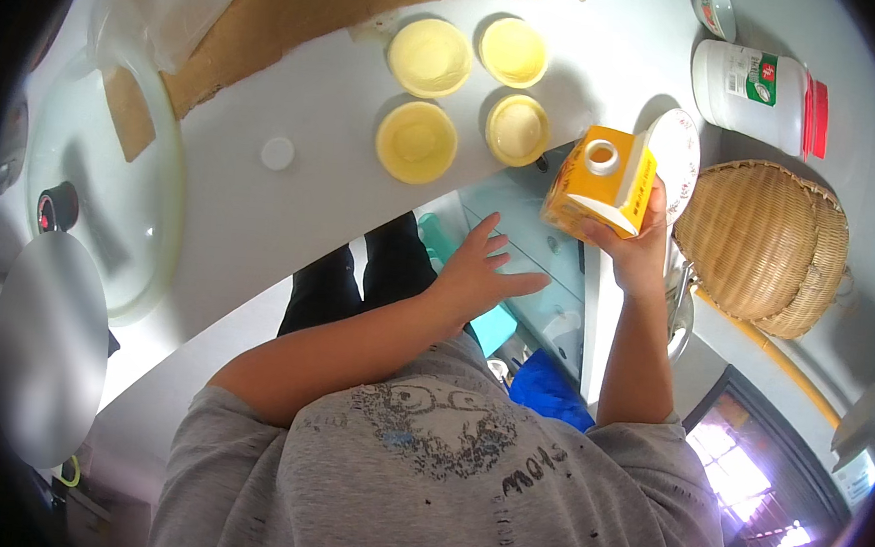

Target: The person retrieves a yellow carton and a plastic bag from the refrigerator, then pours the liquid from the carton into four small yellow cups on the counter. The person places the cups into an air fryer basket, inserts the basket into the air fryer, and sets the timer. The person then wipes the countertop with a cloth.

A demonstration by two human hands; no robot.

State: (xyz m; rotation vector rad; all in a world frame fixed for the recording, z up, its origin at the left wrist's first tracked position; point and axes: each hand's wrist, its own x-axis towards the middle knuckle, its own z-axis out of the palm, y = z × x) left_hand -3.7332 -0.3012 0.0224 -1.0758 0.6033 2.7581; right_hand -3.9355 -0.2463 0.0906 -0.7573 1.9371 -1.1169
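My right hand (638, 248) grips a yellow-orange drink carton (601, 182) by its side, near the counter's edge. The carton's round spout has no cap on it. My left hand (486, 276) is in the air in front of my body, fingers spread, holding nothing. Beyond my hands, several pale yellow tart shells stand in two rows on the white counter, among them a large near one (416, 143) and a smaller near one (517, 130). A round white cap (277, 154) lies on the counter to their left.
Torn cardboard (287, 27) and a round glass lid (160, 256) lie at the left. On the right are a floral plate (673, 164), a woven bamboo basket (762, 244), a plastic jar with a red lid (756, 94) and a small bowl (715, 12).
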